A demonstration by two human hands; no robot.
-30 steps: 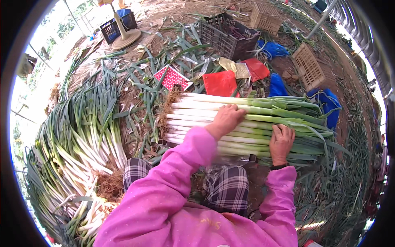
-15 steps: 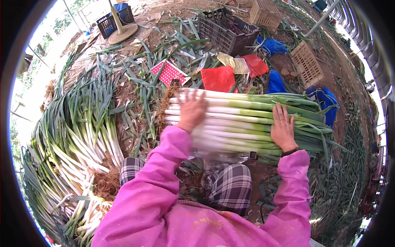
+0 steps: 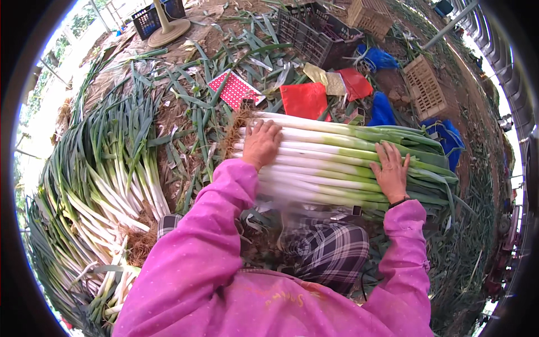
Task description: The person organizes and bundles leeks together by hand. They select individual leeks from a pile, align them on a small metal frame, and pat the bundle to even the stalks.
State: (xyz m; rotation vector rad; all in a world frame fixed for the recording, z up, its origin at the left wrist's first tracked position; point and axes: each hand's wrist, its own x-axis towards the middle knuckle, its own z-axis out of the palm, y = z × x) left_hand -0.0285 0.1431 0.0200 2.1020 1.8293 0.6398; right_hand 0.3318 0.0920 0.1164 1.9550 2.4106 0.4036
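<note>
A broad row of leeks (image 3: 328, 162) lies side by side in front of me, white stems and roots to the left, green leaves to the right. My left hand (image 3: 262, 145) rests flat on the white stems close to the roots (image 3: 236, 133), its fingers stretched out. On the green part, my right hand (image 3: 391, 172) presses down with fingers spread. Neither hand grips a stem. A small dark square-ended bar (image 3: 356, 210) shows at the row's near edge. What supports the leeks is mostly hidden beneath them.
A large heap of leeks (image 3: 120, 182) lies on the left. Beyond the row are red cloths (image 3: 304, 101), a red patterned sheet (image 3: 234, 91), blue bags (image 3: 382, 109), a black crate (image 3: 317, 40) and a tan crate (image 3: 425, 85). Loose leaves litter the ground.
My left hand, blurred before, now rests more steadily on the stems. My right hand still lies on the green part. My knee has shifted right, and the view has moved slightly.
</note>
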